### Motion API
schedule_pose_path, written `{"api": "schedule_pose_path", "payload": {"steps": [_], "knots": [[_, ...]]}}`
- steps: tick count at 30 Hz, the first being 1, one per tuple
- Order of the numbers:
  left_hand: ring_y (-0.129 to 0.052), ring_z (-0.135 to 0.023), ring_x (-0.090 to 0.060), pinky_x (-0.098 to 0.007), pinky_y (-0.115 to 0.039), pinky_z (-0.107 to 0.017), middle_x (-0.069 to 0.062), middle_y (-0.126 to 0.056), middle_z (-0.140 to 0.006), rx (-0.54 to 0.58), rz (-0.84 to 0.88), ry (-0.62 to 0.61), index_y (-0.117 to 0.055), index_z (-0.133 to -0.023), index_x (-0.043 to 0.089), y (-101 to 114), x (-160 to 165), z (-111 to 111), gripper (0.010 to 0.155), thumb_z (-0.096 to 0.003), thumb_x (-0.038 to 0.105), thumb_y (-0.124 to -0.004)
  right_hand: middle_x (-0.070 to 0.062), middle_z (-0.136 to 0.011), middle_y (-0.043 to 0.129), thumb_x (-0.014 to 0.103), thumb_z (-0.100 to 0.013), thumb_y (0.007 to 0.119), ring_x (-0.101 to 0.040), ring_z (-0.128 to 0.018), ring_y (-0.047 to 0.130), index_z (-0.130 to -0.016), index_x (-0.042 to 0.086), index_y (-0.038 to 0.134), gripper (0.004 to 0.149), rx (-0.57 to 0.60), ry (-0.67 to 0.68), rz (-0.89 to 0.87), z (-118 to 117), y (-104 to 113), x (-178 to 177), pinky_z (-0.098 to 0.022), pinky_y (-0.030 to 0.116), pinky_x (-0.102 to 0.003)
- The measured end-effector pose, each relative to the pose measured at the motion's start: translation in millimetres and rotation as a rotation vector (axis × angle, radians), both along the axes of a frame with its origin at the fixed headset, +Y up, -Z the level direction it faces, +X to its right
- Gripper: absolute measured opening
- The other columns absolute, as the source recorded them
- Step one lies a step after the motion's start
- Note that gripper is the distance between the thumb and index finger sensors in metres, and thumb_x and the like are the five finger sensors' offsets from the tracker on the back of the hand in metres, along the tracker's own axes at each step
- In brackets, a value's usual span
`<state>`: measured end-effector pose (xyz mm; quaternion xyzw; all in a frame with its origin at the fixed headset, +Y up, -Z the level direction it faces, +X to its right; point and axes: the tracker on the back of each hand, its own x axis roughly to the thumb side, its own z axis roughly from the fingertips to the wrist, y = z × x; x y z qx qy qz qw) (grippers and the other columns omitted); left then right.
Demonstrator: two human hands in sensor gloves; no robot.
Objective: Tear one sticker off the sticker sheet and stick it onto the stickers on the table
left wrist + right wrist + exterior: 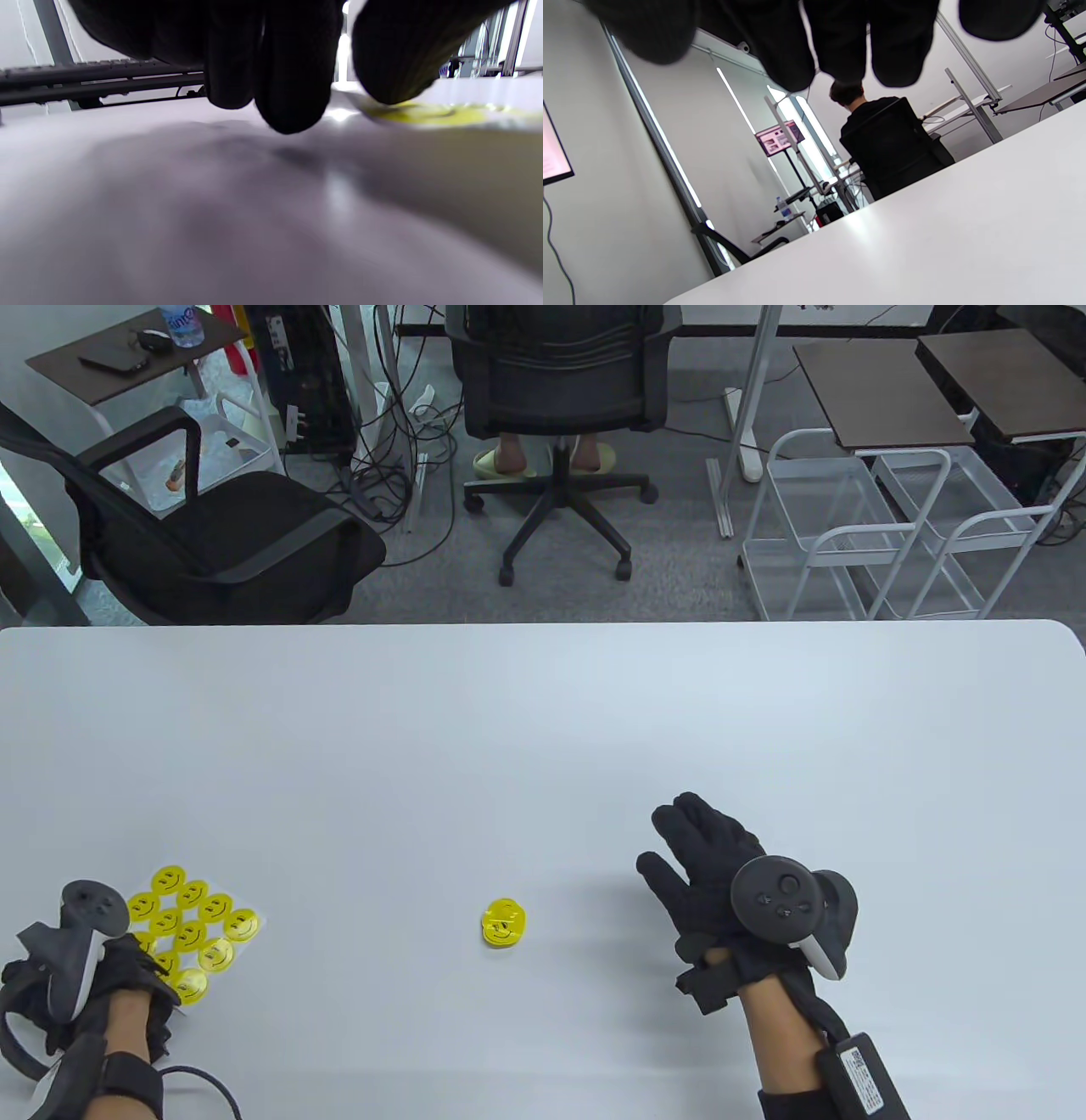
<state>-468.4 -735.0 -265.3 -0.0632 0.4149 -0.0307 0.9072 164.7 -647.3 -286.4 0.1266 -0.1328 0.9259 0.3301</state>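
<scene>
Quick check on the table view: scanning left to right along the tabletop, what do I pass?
Left hand → sticker sheet → stack of stickers → right hand.

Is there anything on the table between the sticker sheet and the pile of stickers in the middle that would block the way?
Nothing visible does. Between the sticker sheet by the left hand and the pile of stickers there is only bare table. The right hand is on the pile's other side, apart from it.
</scene>
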Motion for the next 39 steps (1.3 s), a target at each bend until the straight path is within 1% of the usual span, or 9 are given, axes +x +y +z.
{"api": "schedule_pose_path", "payload": {"steps": [3, 7, 10, 14, 19, 28, 36, 38, 39], "knots": [[-0.059, -0.098, -0.058, -0.064, -0.061, -0.068, -0.026, -0.071, -0.105, -0.021, -0.062, -0.026, -0.086, -0.078, 0.002, 5, 3, 1, 0.055, -0.0485, 0.048, -0.082, -0.025, -0.110, 0.067, 0.054, -0.051, 0.068, -0.059, -0.095, 0.067, -0.102, 0.010, 0.072, 0.068, -0.005, 0.006, 0.002, 0, -1, -1, -0.061, 0.051, -0.081], [-0.058, -0.099, -0.059, -0.065, -0.061, -0.068, -0.027, -0.065, -0.108, 0.097, -0.082, -0.137, -0.076, -0.088, 0.002, 32, 27, -11, 0.061, -0.0493, 0.049, -0.080, -0.025, -0.111, 0.067, 0.054, -0.051, 0.068, -0.059, -0.095, 0.067, -0.102, 0.010, 0.072, 0.068, 0.002, 0.006, 0.006, 0, -1, -1, -0.061, 0.051, -0.082], [-0.054, -0.101, -0.057, -0.063, -0.059, -0.070, -0.026, -0.059, -0.111, 0.236, -0.063, -0.305, -0.062, -0.102, 0.007, 64, 63, -26, 0.071, -0.0497, 0.052, -0.077, -0.025, -0.111, 0.067, 0.054, -0.051, 0.068, -0.059, -0.095, 0.066, -0.103, 0.010, 0.071, 0.069, -0.001, 0.002, 0.006, 0, -1, -1, -0.061, 0.050, -0.082], [-0.048, -0.104, -0.056, -0.063, -0.056, -0.073, -0.023, -0.052, -0.116, 0.415, 0.024, -0.538, -0.050, -0.110, 0.014, 104, 120, -41, 0.079, -0.0491, 0.056, -0.076, -0.025, -0.111, 0.067, 0.055, -0.050, 0.068, -0.059, -0.096, 0.065, -0.103, 0.010, 0.071, 0.069, 0.001, -0.003, 0.011, 0, 0, 0, -0.061, 0.049, -0.083], [-0.040, -0.108, -0.052, -0.064, -0.051, -0.075, -0.019, -0.045, -0.121, 0.495, 0.077, -0.782, -0.042, -0.114, 0.019, 128, 184, -46, 0.086, -0.0480, 0.062, -0.075, -0.025, -0.111, 0.066, 0.056, -0.049, 0.068, -0.060, -0.097, 0.063, -0.104, 0.010, 0.070, 0.071, -0.001, -0.007, 0.008, 0, 0, 2, -0.062, 0.047, -0.083], [-0.033, -0.111, -0.050, -0.065, -0.047, -0.076, -0.017, -0.041, -0.123, 0.573, 0.088, -1.001, -0.038, -0.115, 0.018, 127, 250, -33, 0.091, -0.0470, 0.066, -0.075, -0.024, -0.112, 0.066, 0.057, -0.049, 0.069, -0.061, -0.099, 0.060, -0.104, 0.011, 0.069, 0.073, 0.004, -0.008, 0.017, 0, 2, 3, -0.063, 0.044, -0.083], [-0.035, -0.111, -0.047, -0.064, -0.047, -0.076, -0.016, -0.045, -0.122, 0.586, 0.104, -1.060, -0.041, -0.115, 0.018, 92, 262, -25, 0.090, -0.0471, 0.067, -0.074, -0.024, -0.113, 0.065, 0.059, -0.047, 0.070, -0.061, -0.099, 0.058, -0.104, 0.011, 0.069, 0.075, -0.003, -0.013, 0.057, 0, 1, 2, -0.063, 0.043, -0.084], [-0.041, -0.110, -0.048, -0.064, -0.049, -0.075, -0.016, -0.050, -0.121, 0.638, 0.172, -1.038, -0.046, -0.114, 0.016, 75, 258, -27, 0.089, -0.0463, 0.065, -0.077, -0.024, -0.113, 0.065, 0.060, -0.046, 0.069, -0.061, -0.099, 0.058, -0.105, 0.011, 0.069, 0.076, -0.011, -0.014, 0.058, 0, -3, 1, -0.063, 0.043, -0.083], [-0.039, -0.110, -0.048, -0.065, -0.048, -0.075, -0.017, -0.049, -0.121, 0.616, 0.213, -1.038, -0.045, -0.114, 0.016, 74, 258, -29, 0.089, -0.0466, 0.065, -0.077, -0.024, -0.113, 0.066, 0.060, -0.046, 0.069, -0.061, -0.099, 0.058, -0.105, 0.011, 0.069, 0.076, -0.016, -0.012, 0.055, -1, -5, 1, -0.063, 0.043, -0.083]]}}
